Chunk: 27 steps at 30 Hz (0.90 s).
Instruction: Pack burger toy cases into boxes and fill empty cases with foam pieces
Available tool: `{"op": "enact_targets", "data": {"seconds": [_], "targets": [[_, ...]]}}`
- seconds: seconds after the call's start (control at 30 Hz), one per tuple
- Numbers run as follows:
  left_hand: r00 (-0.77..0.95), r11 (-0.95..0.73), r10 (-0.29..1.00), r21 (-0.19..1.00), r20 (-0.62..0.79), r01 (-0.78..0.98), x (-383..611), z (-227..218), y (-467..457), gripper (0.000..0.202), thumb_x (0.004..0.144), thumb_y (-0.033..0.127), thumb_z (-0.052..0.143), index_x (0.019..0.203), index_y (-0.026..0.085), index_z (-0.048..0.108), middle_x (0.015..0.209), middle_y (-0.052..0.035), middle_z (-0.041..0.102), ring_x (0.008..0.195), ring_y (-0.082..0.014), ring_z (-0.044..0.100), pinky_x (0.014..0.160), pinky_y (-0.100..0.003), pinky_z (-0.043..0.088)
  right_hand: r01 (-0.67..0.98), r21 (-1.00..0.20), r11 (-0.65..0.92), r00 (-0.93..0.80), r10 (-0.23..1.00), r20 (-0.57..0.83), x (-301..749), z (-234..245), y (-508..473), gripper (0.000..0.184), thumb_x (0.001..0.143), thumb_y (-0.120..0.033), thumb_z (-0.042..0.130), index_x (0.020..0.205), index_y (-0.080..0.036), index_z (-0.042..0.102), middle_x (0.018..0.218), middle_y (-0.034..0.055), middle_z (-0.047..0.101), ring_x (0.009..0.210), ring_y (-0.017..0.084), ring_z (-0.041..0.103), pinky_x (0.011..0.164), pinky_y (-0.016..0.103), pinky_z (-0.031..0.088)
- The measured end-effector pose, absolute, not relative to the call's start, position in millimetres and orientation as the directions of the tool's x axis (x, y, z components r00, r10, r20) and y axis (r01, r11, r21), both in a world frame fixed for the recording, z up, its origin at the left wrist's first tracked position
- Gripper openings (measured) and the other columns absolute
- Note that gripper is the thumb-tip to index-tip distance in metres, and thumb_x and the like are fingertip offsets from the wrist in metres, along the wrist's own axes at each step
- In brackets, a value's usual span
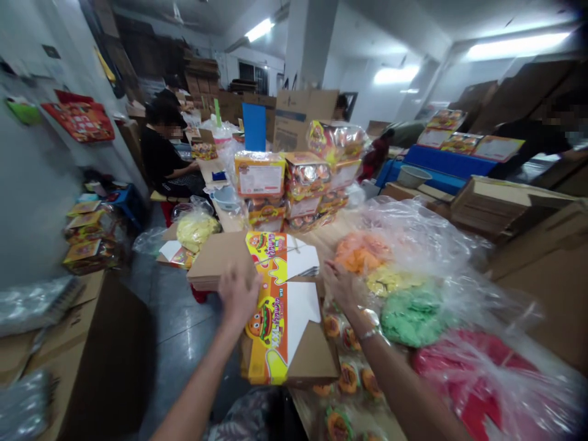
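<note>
A printed cardboard carton blank [267,306] lies in front of me, yellow and orange with a cartoon burger and white flaps. Beyond it a stack of flat cartons [225,254] shows plain brown and printed faces. My left hand [236,293], smeared by motion, is at the left edge of the printed carton; whether it grips the card I cannot make out. To the right of the stack, my right hand [342,285] hovers with fingers apart, close to a bag of orange pieces [361,251]. Wrapped burger-shaped sweets [348,376] lie under my right forearm.
Clear plastic bags of yellow [395,280], green [411,315] and red pieces [478,373] cover the table's right side. Filled display boxes [260,177] stand stacked at the back. A large open carton [110,349] is at left. Co-workers sit or stand farther off, including one person [163,153] in black.
</note>
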<state>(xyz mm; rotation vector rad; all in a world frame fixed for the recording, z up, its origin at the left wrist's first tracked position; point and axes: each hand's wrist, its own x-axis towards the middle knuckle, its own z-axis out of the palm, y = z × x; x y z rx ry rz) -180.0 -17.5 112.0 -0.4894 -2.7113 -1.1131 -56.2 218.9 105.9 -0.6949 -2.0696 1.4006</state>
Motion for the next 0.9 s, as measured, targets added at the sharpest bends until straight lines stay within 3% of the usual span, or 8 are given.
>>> {"op": "enact_targets", "data": {"seconds": [0.07,0.2,0.27,0.4,0.6,0.73,0.9], "targets": [[-0.862,0.754,0.446,0.417,0.24,0.507,-172.3,125.2,16.8,0.071,0.088,0.057,0.044,0.144,0.014,0.039,0.155,-0.0224,0.027,0.142,-0.0401,0.024,0.112,-0.058,0.019,0.095,-0.883,0.459,-0.76,0.606,0.234,-93.2,120.2,226.0,0.021,0.086,-0.035,0.053,0.096,-0.022,0.065,0.108,0.0078,0.068,0.114,0.022,0.055,0.099,0.036,0.041],[-0.795,0.762,0.594,0.232,0.124,0.605,-162.0,121.9,54.4,0.079,0.087,0.063,0.041,0.147,0.012,0.035,0.155,-0.025,0.025,0.143,-0.0429,0.019,0.111,-0.06,0.016,0.081,-0.76,0.645,-0.876,0.41,0.254,-155.7,132.7,234.3,0.012,0.078,-0.019,0.065,0.09,-0.019,0.067,0.106,0.0076,0.068,0.108,0.021,0.055,0.098,0.032,0.039],[-0.793,0.767,0.593,0.203,0.139,0.609,-161.5,115.8,54.9,0.08,0.087,0.064,0.04,0.148,0.012,0.034,0.155,-0.0255,0.024,0.143,-0.0428,0.019,0.111,-0.059,0.016,0.098,-0.71,0.697,-0.906,0.357,0.226,-172.3,130.9,239.8,0.002,0.079,-0.017,0.066,0.08,-0.018,0.065,0.096,0.0071,0.068,0.097,0.02,0.057,0.091,0.03,0.041],[-0.784,0.764,0.597,0.18,0.168,0.62,-162.0,112.5,48.3,0.079,0.088,0.063,0.038,0.147,0.011,0.035,0.155,-0.0255,0.026,0.142,-0.0439,0.021,0.11,-0.06,0.018,0.163,-0.659,0.734,-0.9,0.385,0.206,-186.5,119.7,250.0,0.01,0.088,-0.018,0.054,0.08,-0.017,0.06,0.087,0.0074,0.065,0.082,0.017,0.056,0.077,0.028,0.041],[-0.776,0.758,0.612,0.166,0.151,0.631,-161.9,116.3,51.0,0.077,0.089,0.061,0.038,0.147,0.011,0.036,0.155,-0.0244,0.026,0.141,-0.0437,0.021,0.109,-0.061,0.019,0.238,-0.674,0.699,-0.868,0.464,0.175,-199.7,104.4,250.1,0.031,0.094,-0.021,0.028,0.081,-0.017,0.056,0.067,0.0016,0.058,0.059,0.014,0.05,0.053,0.022,0.037],[-0.778,0.76,0.612,0.163,0.144,0.629,-162.4,115.2,49.4,0.076,0.088,0.059,0.041,0.147,0.011,0.036,0.155,-0.024,0.027,0.141,-0.0438,0.022,0.109,-0.061,0.019,0.119,-0.654,0.747,-0.936,0.304,0.177,-195.7,107.4,261.2,0.027,0.091,-0.017,0.035,0.091,-0.017,0.062,0.071,-0.0004,0.061,0.063,0.012,0.055,0.061,0.021,0.043],[-0.772,0.758,0.614,0.149,0.167,0.635,-163.2,116.4,51.8,0.078,0.087,0.06,0.043,0.147,0.011,0.034,0.153,-0.0239,0.03,0.139,-0.0434,0.023,0.108,-0.059,0.02,-0.038,-0.56,0.828,-0.985,0.063,0.16,-190.2,118.0,287.5,0.024,0.08,-0.007,0.053,0.093,-0.02,0.068,0.1,0.0036,0.067,0.087,0.014,0.06,0.079,0.023,0.043]]}}
